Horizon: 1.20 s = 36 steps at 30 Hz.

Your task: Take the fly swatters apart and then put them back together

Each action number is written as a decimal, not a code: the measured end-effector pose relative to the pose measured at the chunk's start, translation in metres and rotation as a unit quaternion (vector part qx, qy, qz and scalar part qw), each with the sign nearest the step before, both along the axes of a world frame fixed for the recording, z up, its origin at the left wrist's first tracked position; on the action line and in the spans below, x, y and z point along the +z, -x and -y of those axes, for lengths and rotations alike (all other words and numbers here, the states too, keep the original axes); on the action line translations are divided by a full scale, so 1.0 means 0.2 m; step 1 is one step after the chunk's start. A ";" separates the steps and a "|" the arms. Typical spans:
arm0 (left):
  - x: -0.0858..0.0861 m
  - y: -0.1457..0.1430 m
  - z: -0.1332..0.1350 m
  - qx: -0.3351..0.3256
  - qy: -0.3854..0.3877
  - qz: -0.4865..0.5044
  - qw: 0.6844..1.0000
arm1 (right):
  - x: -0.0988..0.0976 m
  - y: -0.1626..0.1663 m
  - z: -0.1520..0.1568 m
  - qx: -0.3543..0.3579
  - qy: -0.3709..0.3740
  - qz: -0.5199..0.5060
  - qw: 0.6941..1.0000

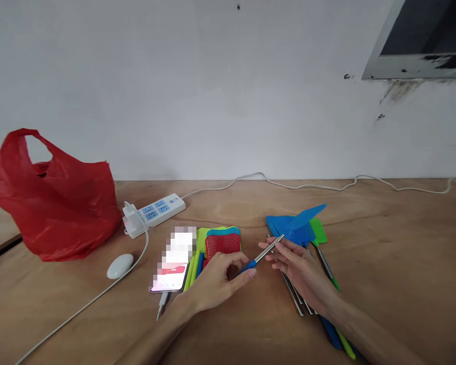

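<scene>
A: Where your forearms come in over the table [383,253], your left hand [216,281] is curled tight, thumb and forefinger pinching the blue grip of a swatter [266,252].

B: Your right hand [300,268] lies half open and grips nothing. Its fingertips touch that swatter's metal rod, and the blue head tilts up, clear of the wood.

A: Under your right wrist lies a pile [294,296] of more swatters, rods toward you, blue and green heads past your fingers.

B: Just beyond your left hand sits a second pile [222,244], red head on top, with a phone [174,276] beside it, screen lit.

A: Farther left you have a white oval [119,266], and behind it a power strip [157,210].

B: At far left stands a red bag [61,208]. Along the wall [213,101] runs a white cord [307,185].
</scene>
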<state>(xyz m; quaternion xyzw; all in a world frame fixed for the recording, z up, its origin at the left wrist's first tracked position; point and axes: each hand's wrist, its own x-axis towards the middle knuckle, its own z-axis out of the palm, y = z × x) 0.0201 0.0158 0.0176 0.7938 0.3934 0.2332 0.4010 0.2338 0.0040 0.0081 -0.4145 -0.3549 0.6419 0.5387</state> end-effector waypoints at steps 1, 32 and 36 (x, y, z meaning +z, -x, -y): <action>-0.01 0.00 0.00 -0.007 -0.002 -0.011 1.000 | 0.00 0.00 0.00 0.011 -0.006 0.017 1.000; 0.11 0.03 0.14 -0.049 -0.137 -0.269 0.952 | 0.08 -0.19 0.00 0.055 -0.568 0.684 0.455; 0.12 -0.02 0.16 -0.061 -0.148 -0.322 0.933 | 0.06 -0.16 -0.01 0.048 -0.576 0.683 0.446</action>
